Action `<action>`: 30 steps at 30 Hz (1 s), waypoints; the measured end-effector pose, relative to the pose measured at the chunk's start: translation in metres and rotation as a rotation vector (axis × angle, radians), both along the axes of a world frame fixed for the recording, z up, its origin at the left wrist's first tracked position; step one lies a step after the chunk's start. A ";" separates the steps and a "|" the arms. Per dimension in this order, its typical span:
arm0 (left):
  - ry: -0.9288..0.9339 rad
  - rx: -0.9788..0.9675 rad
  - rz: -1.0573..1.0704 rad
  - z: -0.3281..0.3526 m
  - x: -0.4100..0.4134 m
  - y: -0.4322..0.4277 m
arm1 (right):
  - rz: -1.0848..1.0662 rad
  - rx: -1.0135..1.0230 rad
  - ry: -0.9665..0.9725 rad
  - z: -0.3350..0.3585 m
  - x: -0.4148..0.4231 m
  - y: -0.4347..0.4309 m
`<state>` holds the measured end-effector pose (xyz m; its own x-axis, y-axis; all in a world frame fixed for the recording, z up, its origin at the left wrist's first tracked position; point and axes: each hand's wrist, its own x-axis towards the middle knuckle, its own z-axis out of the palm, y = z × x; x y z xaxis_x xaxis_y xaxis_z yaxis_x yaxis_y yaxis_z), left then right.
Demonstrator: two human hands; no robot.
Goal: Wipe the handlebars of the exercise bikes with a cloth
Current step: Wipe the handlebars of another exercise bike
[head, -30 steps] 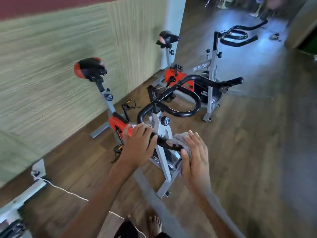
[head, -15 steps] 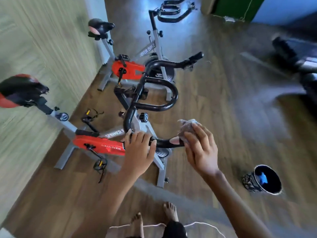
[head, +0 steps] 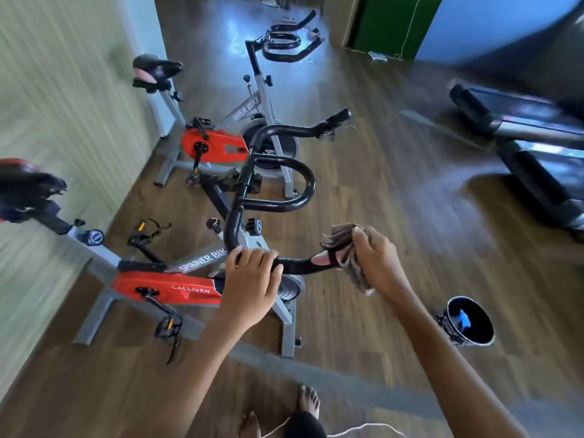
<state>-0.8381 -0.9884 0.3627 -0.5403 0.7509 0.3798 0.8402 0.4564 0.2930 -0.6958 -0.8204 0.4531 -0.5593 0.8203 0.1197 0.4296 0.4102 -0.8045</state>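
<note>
The near exercise bike (head: 164,287) is grey and red with black handlebars (head: 278,172) that loop away from me. My left hand (head: 251,279) grips the handlebar's near bend. My right hand (head: 376,260) is closed on a grey-brown cloth (head: 343,240), pressed against the tip of the near handlebar arm (head: 300,265). A second bike (head: 218,147) of the same kind stands behind, its handlebars (head: 284,47) further back.
A green-striped wall (head: 63,121) runs along the left. A dark bucket (head: 471,320) with something blue inside stands on the wooden floor at my right. A treadmill (head: 521,143) lies at the far right. My bare feet (head: 308,403) are below.
The view has swung right and lifted, revealing the bucket and treadmill. My right hand with the cloth has slid outward to the handlebar tip. The left hand keeps its grip.
</note>
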 end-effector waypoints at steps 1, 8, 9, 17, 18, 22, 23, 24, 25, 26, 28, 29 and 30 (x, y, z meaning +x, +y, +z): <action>0.003 0.002 -0.002 0.000 -0.001 -0.001 | 0.012 0.135 -0.108 0.007 0.001 -0.002; -0.018 0.058 -0.016 -0.003 -0.001 -0.002 | 0.108 1.160 -0.491 -0.037 0.000 -0.044; -0.008 0.059 -0.022 -0.003 -0.002 -0.003 | 0.111 1.175 -0.569 -0.040 -0.005 -0.046; 0.043 0.067 -0.060 -0.003 -0.007 -0.007 | 0.230 1.274 -0.567 -0.019 -0.008 -0.022; 0.035 0.074 -0.053 -0.003 -0.005 -0.007 | 0.172 1.257 -0.583 -0.019 -0.012 -0.026; 0.014 0.069 -0.026 -0.005 0.000 -0.005 | 0.278 1.322 -0.672 -0.047 -0.023 -0.044; 0.015 0.071 -0.025 -0.004 0.000 -0.005 | 0.333 1.364 -0.644 -0.045 -0.021 -0.038; 0.018 0.073 -0.027 -0.003 0.000 -0.005 | 0.371 1.390 -0.600 -0.040 -0.019 -0.031; 0.022 0.078 -0.031 -0.003 -0.001 -0.005 | 0.372 1.393 -0.547 -0.034 -0.017 -0.025; 0.024 0.084 -0.032 -0.003 -0.001 -0.006 | 0.327 1.353 -0.509 -0.029 -0.016 -0.023; 0.018 0.078 -0.020 -0.002 0.001 -0.005 | 0.184 1.257 -0.482 -0.026 -0.021 -0.028; 0.004 0.063 -0.013 -0.002 0.002 -0.004 | 0.149 1.242 -0.491 -0.032 -0.027 -0.034; -0.008 0.047 -0.006 -0.003 0.003 -0.004 | 0.165 1.250 -0.504 -0.042 -0.029 -0.040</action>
